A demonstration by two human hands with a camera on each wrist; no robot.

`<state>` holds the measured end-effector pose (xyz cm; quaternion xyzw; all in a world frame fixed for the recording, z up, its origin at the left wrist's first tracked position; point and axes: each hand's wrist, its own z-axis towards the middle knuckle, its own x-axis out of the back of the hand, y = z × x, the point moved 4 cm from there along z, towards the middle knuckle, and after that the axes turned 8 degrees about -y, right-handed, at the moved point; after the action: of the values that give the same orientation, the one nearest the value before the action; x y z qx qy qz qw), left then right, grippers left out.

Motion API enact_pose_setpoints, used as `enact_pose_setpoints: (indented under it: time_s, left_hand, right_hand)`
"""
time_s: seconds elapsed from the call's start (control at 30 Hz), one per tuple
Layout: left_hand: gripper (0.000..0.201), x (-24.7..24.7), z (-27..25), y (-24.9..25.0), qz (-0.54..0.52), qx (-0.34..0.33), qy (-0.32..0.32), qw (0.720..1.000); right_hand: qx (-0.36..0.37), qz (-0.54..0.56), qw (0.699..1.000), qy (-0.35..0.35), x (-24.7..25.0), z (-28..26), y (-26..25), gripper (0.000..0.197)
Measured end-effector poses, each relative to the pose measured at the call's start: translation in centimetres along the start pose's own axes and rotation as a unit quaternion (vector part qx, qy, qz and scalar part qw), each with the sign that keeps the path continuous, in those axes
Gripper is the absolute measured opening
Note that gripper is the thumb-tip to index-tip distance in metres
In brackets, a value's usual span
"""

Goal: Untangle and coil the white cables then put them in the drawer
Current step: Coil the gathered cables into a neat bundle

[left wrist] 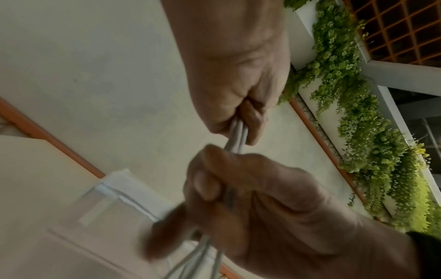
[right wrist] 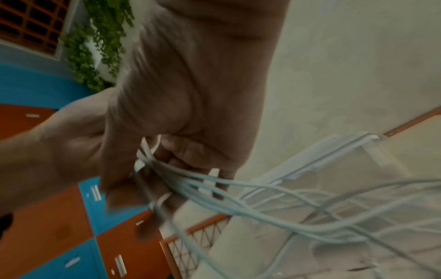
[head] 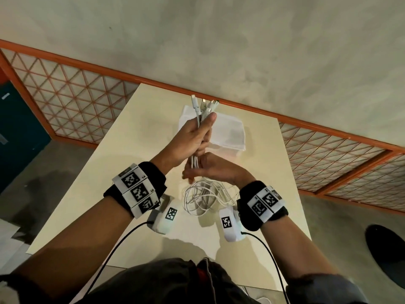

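Several white cables are bunched upright in my left hand (head: 196,134), with their plug ends (head: 203,104) sticking out above the thumb. Just below it, my right hand (head: 205,170) curls its blurred fingers round the same strands. From there the white cables (head: 202,199) hang in a loose tangle that reaches the table. The left wrist view shows the left hand (left wrist: 229,85) pinching the strands (left wrist: 235,137) above the right hand (left wrist: 250,198). In the right wrist view the cables (right wrist: 238,200) fan out to the right. A translucent white drawer box (head: 230,132) stands on the table behind my hands.
The beige table (head: 105,172) ends at an orange-framed lattice railing (head: 72,97). A dark round object (head: 385,249) sits on the floor at the right. Blue and orange lockers (right wrist: 59,236) and hanging green plants (left wrist: 372,132) are farther off.
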<state>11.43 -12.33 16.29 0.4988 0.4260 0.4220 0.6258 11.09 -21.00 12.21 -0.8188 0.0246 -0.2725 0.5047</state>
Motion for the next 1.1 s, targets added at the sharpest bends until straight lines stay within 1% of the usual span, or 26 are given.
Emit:
enact_pose_setpoints:
  time_s: [0.07, 0.13, 0.2, 0.23, 0.27, 0.3, 0.37, 0.4, 0.47, 0.53, 0.57, 0.6, 0.67, 0.7, 0.77, 0.8, 0.87, 0.93, 0.97, 1.03, 1.1]
  left_hand:
    - [0.041, 1.1, -0.1, -0.2, -0.018, -0.012, 0.034, 0.999]
    - [0.038, 2.7, -0.1, -0.8, -0.074, -0.009, 0.101, 0.992]
    - [0.036, 4.6, -0.2, -2.0, -0.147, 0.029, 0.190, 0.970]
    - [0.036, 5.4, -0.3, -2.7, -0.173, 0.057, 0.225, 0.957]
    - [0.037, 6.0, -0.5, -3.4, -0.182, 0.088, 0.246, 0.948]
    - [0.037, 6.4, -0.7, -4.2, -0.181, 0.118, 0.253, 0.943]
    - [0.035, 6.6, -1.2, -5.2, -0.176, 0.153, 0.250, 0.940]
    - [0.034, 6.6, -1.4, -5.5, -0.181, 0.152, 0.250, 0.939]
    - [0.035, 6.3, -1.6, -5.6, -0.205, 0.118, 0.248, 0.940]
    - [0.037, 5.6, -1.4, -5.2, -0.208, 0.069, 0.235, 0.947]
    - [0.038, 5.1, -1.4, -5.0, -0.180, 0.047, 0.225, 0.956]
    - [0.039, 4.7, -1.3, -4.7, -0.136, 0.029, 0.213, 0.967]
    - [0.042, 3.7, -1.3, -4.4, -0.048, 0.006, 0.183, 0.982]
    - [0.042, 3.4, -1.2, -4.3, -0.021, 0.004, 0.172, 0.985]
    - [0.035, 3.0, -1.0, -4.4, 0.016, 0.011, 0.158, 0.987]
    - [0.029, 2.7, -0.8, -4.5, 0.030, 0.014, 0.148, 0.988]
    - [0.016, 2.1, -0.6, -4.7, 0.029, 0.027, 0.115, 0.993]
    - [0.014, 1.6, -0.4, -4.9, -0.016, 0.060, 0.090, 0.994]
    - [0.017, 1.5, -0.4, -4.9, -0.049, 0.077, 0.082, 0.992]
    - [0.032, 1.2, -0.3, -4.9, -0.106, 0.094, 0.066, 0.988]
    - [0.043, 1.0, -0.2, -5.0, -0.116, 0.088, 0.053, 0.988]
  right_hand:
    - [0.000, 0.023, 0.999, 0.032, 0.1, 0.0, 0.6, 0.028]
    - [0.010, -0.001, 0.996, 0.092, 0.8, -0.1, 0.7, 0.033]
    - [0.039, -0.067, 0.983, 0.168, 1.6, -0.3, 0.3, 0.037]
    - [0.059, -0.103, 0.972, 0.203, 1.9, -0.5, -0.2, 0.035]
    - [0.077, -0.131, 0.961, 0.233, 2.0, -0.6, -0.7, 0.032]
    - [0.089, -0.149, 0.952, 0.253, 2.0, -0.6, -0.9, 0.032]
    - [0.088, -0.172, 0.944, 0.267, 1.9, -0.4, -1.1, 0.037]
    - [0.080, -0.177, 0.945, 0.264, 1.8, -0.3, -0.9, 0.040]
    - [0.051, -0.160, 0.957, 0.238, 1.6, -0.1, -0.3, 0.045]
    - [-0.005, -0.106, 0.975, 0.195, 1.3, -0.2, 0.6, 0.049]
    - [-0.026, -0.084, 0.979, 0.183, 1.2, -0.3, 1.0, 0.051]
    - [-0.030, -0.075, 0.978, 0.191, 1.3, -0.4, 1.3, 0.051]
    - [0.017, -0.071, 0.964, 0.257, 2.1, -0.4, 1.0, 0.042]
    - [0.052, -0.067, 0.950, 0.302, 2.7, -0.6, 0.6, 0.036]
    - [0.114, -0.062, 0.917, 0.377, 4.1, -1.2, -0.7, 0.024]
    - [0.137, -0.058, 0.906, 0.396, 4.7, -1.5, -1.5, 0.019]
    - [0.163, -0.052, 0.903, 0.393, 5.6, -1.9, -2.9, 0.016]
    - [0.163, -0.063, 0.915, 0.363, 6.1, -1.8, -3.6, 0.015]
    - [0.158, -0.064, 0.921, 0.350, 6.4, -1.7, -3.6, 0.015]
    - [0.146, -0.043, 0.931, 0.333, 6.9, -1.7, -3.2, 0.015]
    - [0.141, -0.021, 0.938, 0.315, 7.0, -1.8, -2.6, 0.015]
